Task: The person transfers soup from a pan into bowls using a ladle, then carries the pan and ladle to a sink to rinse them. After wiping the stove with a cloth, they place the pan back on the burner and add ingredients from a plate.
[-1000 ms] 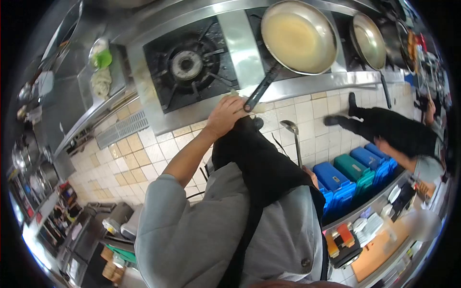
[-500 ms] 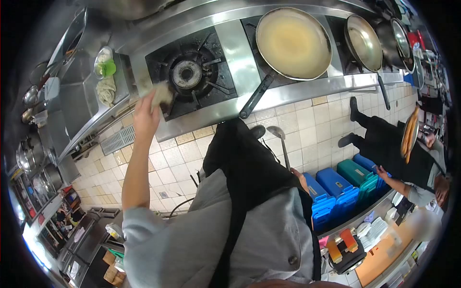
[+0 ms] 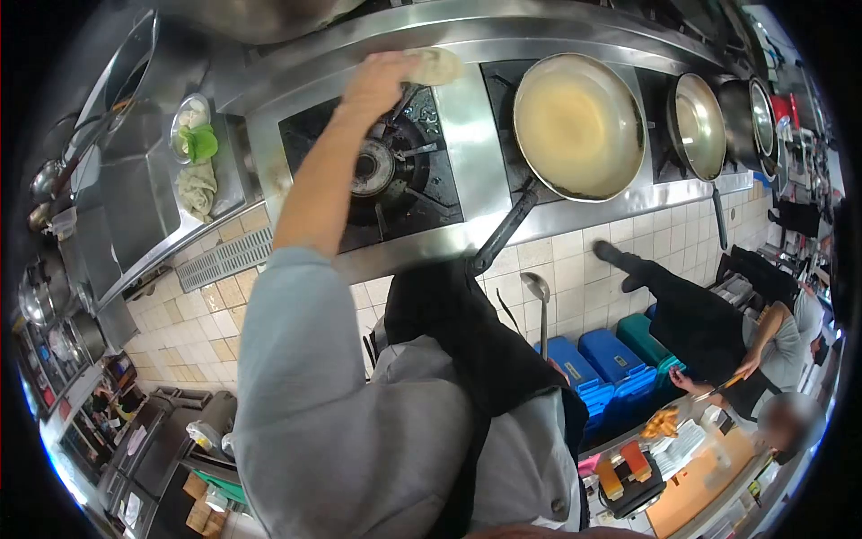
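My left hand [image 3: 379,81] is closed round a pale folded cloth [image 3: 437,66]. It presses the cloth on the steel at the back of the stove, between the bare burner [image 3: 373,169] and the big frying pan [image 3: 579,126]. That pan holds a pale yellowish layer, and its black handle [image 3: 507,229] points towards me. Low at my right side, a ladle [image 3: 537,286] hangs with its bowl up and away from me. My right hand [image 3: 558,368] grips its handle end, mostly hidden by my apron.
Two more pans, a shallow one [image 3: 699,126] and a dark one [image 3: 741,117], stand further right. Left is a steel sink [image 3: 148,193] with a crumpled cloth [image 3: 197,189] and green item [image 3: 197,142]. A co-worker [image 3: 709,314] stands right, beyond blue bins [image 3: 615,359].
My left hand has carried the cloth from the stove's front left corner to its back, past the burner. The co-worker has turned to the counter, where brown pieces now lie.
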Tool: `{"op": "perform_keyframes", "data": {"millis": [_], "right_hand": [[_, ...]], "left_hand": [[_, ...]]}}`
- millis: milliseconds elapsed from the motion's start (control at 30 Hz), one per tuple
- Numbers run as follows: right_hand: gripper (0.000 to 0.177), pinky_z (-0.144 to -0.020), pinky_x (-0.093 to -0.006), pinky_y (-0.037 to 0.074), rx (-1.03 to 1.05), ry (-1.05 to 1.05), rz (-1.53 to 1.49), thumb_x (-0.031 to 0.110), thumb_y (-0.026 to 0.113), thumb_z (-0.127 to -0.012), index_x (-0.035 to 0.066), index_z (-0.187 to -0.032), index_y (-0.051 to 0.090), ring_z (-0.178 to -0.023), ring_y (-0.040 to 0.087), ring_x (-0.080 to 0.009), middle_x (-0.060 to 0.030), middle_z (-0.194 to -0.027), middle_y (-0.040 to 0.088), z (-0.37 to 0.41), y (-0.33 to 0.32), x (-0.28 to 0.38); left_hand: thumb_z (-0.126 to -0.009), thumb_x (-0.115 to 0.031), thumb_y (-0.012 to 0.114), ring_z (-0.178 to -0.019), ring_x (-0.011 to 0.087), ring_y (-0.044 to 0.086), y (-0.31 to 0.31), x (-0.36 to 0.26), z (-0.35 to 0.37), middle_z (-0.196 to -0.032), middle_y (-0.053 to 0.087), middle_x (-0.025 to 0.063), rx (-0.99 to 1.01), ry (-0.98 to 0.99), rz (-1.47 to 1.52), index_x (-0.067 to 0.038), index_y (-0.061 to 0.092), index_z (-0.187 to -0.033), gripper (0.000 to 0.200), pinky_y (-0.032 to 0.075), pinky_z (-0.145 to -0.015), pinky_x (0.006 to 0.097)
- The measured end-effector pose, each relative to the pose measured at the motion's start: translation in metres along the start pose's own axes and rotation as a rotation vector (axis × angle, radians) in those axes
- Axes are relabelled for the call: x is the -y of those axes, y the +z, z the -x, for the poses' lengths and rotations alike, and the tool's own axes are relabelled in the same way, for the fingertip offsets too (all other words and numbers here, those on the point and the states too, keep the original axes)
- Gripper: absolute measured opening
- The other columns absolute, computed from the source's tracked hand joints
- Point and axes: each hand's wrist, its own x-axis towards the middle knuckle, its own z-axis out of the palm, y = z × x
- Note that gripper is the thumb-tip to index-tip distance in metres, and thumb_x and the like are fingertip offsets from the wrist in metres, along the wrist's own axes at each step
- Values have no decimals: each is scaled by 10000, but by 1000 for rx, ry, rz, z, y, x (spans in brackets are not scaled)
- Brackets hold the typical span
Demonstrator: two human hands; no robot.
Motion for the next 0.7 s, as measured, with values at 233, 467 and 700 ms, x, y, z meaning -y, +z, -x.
{"op": "perform_keyframes", "data": {"millis": [233, 467, 700], "right_hand": [[487, -663, -327, 517, 28, -35, -6, 228, 751, -911, -1, -1326, 642, -742, 636, -121, -84, -802, 718, -11, -21, 35], [484, -669, -324, 518, 82, -126, 58, 221, 749, -910, -1, -1326, 641, -755, 635, -118, -75, -810, 719, -50, -29, 51], [448, -695, -307, 517, 171, -252, -246, 166, 744, -902, -28, -1293, 641, -782, 623, -110, -56, -862, 715, -64, -16, 88]], "left_hand": [[-900, 1, 540, -1327, 339, 540, -48, 115, 115, -1448, 580, 72, 61, -236, -183, -289, 514, -1477, 647, 477, -1104, 473], [-925, -84, 594, -1069, 437, 634, -36, 90, 235, -1185, 597, 255, 133, -605, -398, -51, 372, -1504, 622, 558, -895, 504], [-843, -9, 656, -1258, 470, 491, -10, -31, 379, -1312, 519, 262, -20, -516, -143, -47, 448, -1490, 681, 427, -1057, 541]]}}
